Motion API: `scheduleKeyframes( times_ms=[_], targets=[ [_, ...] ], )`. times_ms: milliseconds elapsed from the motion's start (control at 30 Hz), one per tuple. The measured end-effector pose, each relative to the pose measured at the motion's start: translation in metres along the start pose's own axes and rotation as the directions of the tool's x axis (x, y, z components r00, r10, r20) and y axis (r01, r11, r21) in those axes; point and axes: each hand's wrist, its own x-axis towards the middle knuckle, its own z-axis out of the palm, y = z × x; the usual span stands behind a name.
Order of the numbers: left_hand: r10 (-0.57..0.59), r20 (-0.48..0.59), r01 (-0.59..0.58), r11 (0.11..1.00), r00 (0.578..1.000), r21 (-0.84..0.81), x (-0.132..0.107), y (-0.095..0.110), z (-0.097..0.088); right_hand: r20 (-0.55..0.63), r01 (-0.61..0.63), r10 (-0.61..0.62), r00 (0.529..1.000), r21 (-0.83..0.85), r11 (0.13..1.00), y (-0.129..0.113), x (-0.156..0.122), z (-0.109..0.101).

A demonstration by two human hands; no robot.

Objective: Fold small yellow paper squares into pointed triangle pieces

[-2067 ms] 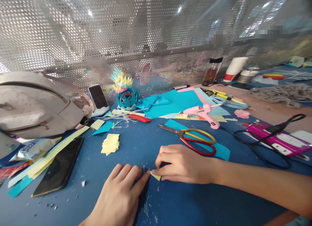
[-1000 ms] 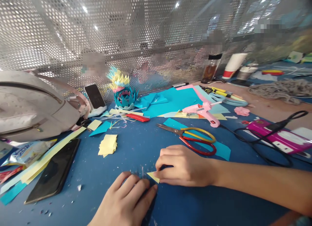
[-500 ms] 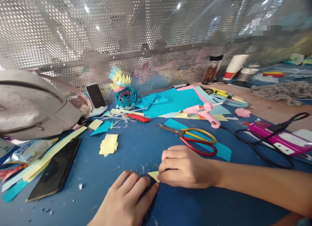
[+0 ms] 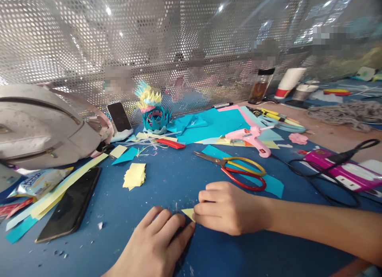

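Note:
My right hand rests on the blue table with its fingers curled and pressed down on a small yellow paper piece, of which only a corner shows. My left hand lies flat beside it, fingers together and stretched out, the fingertips touching the paper's near edge. A stack of small yellow paper squares lies to the left. Red and yellow scissors lie just beyond my right hand.
A black phone and yellow paper strips lie at left, by a grey bag. A folded paper flower, pink glue gun, teal sheets, red cutter and black cable lie further back.
My right hand has curled tighter and shifted slightly right over the yellow piece. My left hand has slid a little right, staying flat against it.

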Motion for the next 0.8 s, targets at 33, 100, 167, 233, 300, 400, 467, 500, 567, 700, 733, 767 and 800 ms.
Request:
scheduleKeyframes(
  times_ms=[33,100,167,233,300,400,467,500,567,700,733,767,800],
  targets=[
    [-0.001,-0.001,0.001,1.0,1.0,-0.005,0.0,0.0,0.0,0.005,0.001,-0.001,1.0,0.004,1.0,0.0,0.001,-0.001],
    [-0.005,-0.009,0.004,1.0,1.0,-0.013,-0.001,-0.001,0.0,0.012,0.005,-0.006,1.0,0.015,1.0,0.001,0.002,-0.001],
    [-0.003,-0.022,0.002,1.0,1.0,-0.028,-0.001,-0.001,0.0,0.021,0.006,-0.007,1.0,0.026,1.0,0.001,0.003,-0.002],
    [-0.004,-0.018,0.003,0.999,1.0,-0.04,-0.002,-0.001,0.0,0.042,0.004,-0.006,0.999,0.042,0.999,0.002,0.003,-0.003],
    [-0.002,0.003,0.002,0.999,1.0,-0.034,-0.002,0.0,0.001,0.088,-0.012,0.006,0.996,0.075,0.997,0.004,0.001,-0.004],
    [-0.008,0.024,0.008,1.0,1.0,-0.006,0.0,0.001,0.001,0.136,-0.08,0.054,0.989,0.197,0.977,0.007,-0.003,-0.003],
    [-0.006,0.025,0.006,1.0,1.0,0.008,0.001,0.001,0.002,0.114,-0.133,0.102,0.988,0.308,0.942,0.01,-0.006,-0.002],
    [-0.002,0.028,0.002,1.0,1.0,0.012,0.002,0.001,0.002,0.095,-0.153,0.127,0.987,0.357,0.922,0.011,-0.007,-0.001],
    [0.007,0.029,-0.008,1.0,1.0,0.022,0.002,0.0,0.003,0.071,-0.179,0.164,0.984,0.428,0.886,0.011,-0.008,0.001],
    [0.001,0.03,-0.002,0.998,1.0,0.055,-0.002,-0.001,0.007,0.102,-0.248,0.226,0.969,0.451,0.858,0.006,-0.007,0.005],
    [0.003,0.037,-0.005,0.998,0.999,0.068,-0.004,0.0,0.008,0.116,-0.268,0.241,0.964,0.432,0.861,0.004,-0.007,0.006],
    [0.006,0.046,-0.01,0.996,0.999,0.086,-0.006,0.001,0.009,0.131,-0.284,0.253,0.959,0.407,0.868,0.002,-0.007,0.008],
    [0.011,0.054,-0.017,0.994,0.998,0.111,-0.007,0.002,0.011,0.14,-0.295,0.261,0.955,0.381,0.876,0.001,-0.007,0.009]
  ],
)
